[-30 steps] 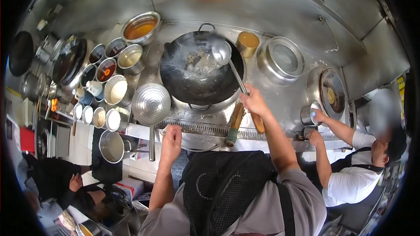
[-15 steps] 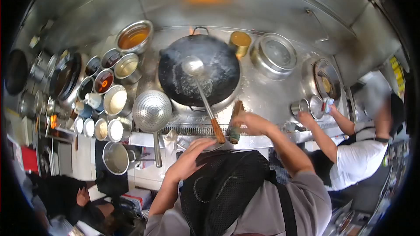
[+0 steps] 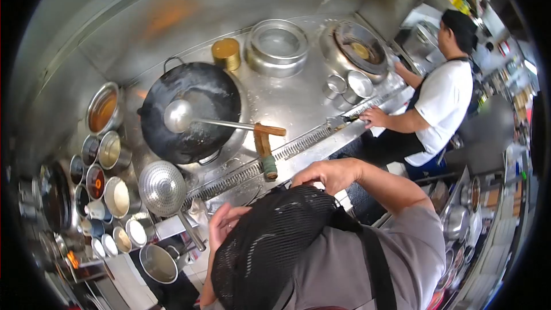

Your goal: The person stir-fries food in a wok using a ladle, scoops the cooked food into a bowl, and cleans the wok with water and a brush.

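Note:
My left hand (image 3: 225,223) is beside the black mesh cap, its fingers loosely apart with nothing seen in them; the cap hides part of it. My right hand (image 3: 330,175) is by the stove's front edge, fingers curled together; what they hold, if anything, is hidden. A black wok (image 3: 212,100) sits on the burner with a steel ladle (image 3: 179,116) in it. The ladle's wooden handle crosses a bamboo wok brush (image 3: 263,148), which lies over the drain grate. Left of my hands, a perforated strainer (image 3: 162,188) rests at the counter edge.
Several seasoning pots, including a white-filled bowl (image 3: 136,232), cluster on the left beside an oil basin (image 3: 103,110). A golden tin (image 3: 226,53) and a steel pot (image 3: 277,46) stand behind. A co-worker (image 3: 445,97) stands at the right by another burner (image 3: 360,50).
My view has swung right. My right hand has left the brush and drawn back toward me. The ladle handle now lies across the brush. The co-worker's hands have moved apart.

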Available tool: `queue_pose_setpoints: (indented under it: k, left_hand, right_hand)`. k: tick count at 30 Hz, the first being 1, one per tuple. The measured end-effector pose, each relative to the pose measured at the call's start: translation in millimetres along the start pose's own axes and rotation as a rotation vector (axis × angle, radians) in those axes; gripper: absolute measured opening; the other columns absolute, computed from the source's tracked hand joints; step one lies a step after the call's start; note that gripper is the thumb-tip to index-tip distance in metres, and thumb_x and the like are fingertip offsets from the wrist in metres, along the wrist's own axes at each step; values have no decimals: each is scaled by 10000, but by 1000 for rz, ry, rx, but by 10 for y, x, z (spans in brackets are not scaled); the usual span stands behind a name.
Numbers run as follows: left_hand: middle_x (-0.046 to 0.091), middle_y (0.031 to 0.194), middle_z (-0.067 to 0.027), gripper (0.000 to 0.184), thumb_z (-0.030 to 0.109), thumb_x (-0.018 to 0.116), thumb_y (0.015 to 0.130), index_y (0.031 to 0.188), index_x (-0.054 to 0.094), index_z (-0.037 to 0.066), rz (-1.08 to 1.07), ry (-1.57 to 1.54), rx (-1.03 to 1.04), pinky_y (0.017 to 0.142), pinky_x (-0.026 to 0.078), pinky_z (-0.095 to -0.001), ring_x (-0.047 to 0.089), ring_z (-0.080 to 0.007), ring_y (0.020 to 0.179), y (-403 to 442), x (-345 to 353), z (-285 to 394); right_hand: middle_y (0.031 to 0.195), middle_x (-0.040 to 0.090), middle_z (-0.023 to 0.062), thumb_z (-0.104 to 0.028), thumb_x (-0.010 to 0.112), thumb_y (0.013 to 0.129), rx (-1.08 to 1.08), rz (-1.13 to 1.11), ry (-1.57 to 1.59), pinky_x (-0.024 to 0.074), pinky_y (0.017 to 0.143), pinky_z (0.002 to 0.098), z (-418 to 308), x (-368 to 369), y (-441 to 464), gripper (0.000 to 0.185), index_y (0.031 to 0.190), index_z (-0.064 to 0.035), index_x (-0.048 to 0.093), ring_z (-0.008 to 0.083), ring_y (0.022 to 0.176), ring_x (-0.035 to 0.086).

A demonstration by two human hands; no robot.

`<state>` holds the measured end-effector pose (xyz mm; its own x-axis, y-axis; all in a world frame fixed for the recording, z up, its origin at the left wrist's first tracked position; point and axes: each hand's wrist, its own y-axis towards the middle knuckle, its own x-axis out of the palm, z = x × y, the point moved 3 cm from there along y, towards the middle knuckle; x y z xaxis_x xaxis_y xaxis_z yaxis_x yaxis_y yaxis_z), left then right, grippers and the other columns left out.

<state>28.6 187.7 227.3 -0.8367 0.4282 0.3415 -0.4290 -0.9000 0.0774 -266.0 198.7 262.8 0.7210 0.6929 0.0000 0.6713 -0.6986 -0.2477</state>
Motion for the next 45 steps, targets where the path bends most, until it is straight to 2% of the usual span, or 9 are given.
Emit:
queue_pose_setpoints:
  k: [3,4,6,12,14,23,34,42,45]
  left_hand:
    - [615,1097,-298,444,59,667,904,1271,418,28,54,117,325,912,518,-441,640,-323,987,1,-81,87]
    - [612,1069,-297,435,70,668,904,1257,417,31,-376,405,650,901,520,-448,635,-323,965,290,-373,155]
    - [624,1059,-241,287,138,643,926,1144,489,33,112,170,606,830,527,-402,635,-288,940,138,-188,208]
    - [631,1034,-232,281,137,655,914,1123,502,30,-187,302,904,814,528,-397,639,-286,924,353,-347,852]
    - [634,1026,-229,279,136,659,909,1117,506,29,-228,312,939,809,528,-395,640,-286,919,418,-336,959]
    - [644,988,-216,271,135,677,891,1085,524,25,-253,342,982,784,529,-387,646,-283,895,398,-337,1190]
    - [657,942,-199,262,134,700,868,1048,547,20,-277,343,985,755,530,-378,654,-279,866,385,-347,1231]
    - [667,909,-187,255,132,716,852,1020,563,16,-264,380,977,733,530,-371,659,-277,845,372,-419,1282]
    - [671,896,-183,253,132,722,846,1010,569,15,-221,447,942,725,531,-368,661,-276,837,271,-383,1306]
  right_hand:
    - [1161,602,30,-6,734,803,-199,-37,163,456,894,256,-333,61,35,497,1269,5,561,104,1043,556]
    - [1179,588,58,26,693,820,-292,-35,172,460,895,266,-493,60,52,450,1251,5,567,121,1065,561]
    - [1174,579,80,46,663,802,-346,-20,-91,483,878,288,-797,20,76,457,1247,-4,572,150,1067,573]
    - [1073,594,141,-47,685,747,-822,-31,-373,542,768,368,-1661,125,324,456,1191,3,592,280,955,612]
    - [923,653,132,-132,712,743,-881,30,-468,523,776,359,-1933,221,365,408,1118,7,632,243,879,651]
    - [898,650,129,-130,713,738,-1139,34,-531,523,777,362,-2378,308,631,403,1110,6,635,250,853,649]
    - [867,646,126,-129,713,732,-1200,23,-518,523,778,366,-2391,298,562,398,1100,5,640,258,821,646]
    - [845,642,124,-127,714,728,-1177,27,-473,522,779,369,-2193,233,588,395,1093,5,643,264,798,644]
    - [891,633,137,-84,699,711,-955,-42,-546,522,778,389,-1814,116,532,447,1142,9,625,284,828,641]
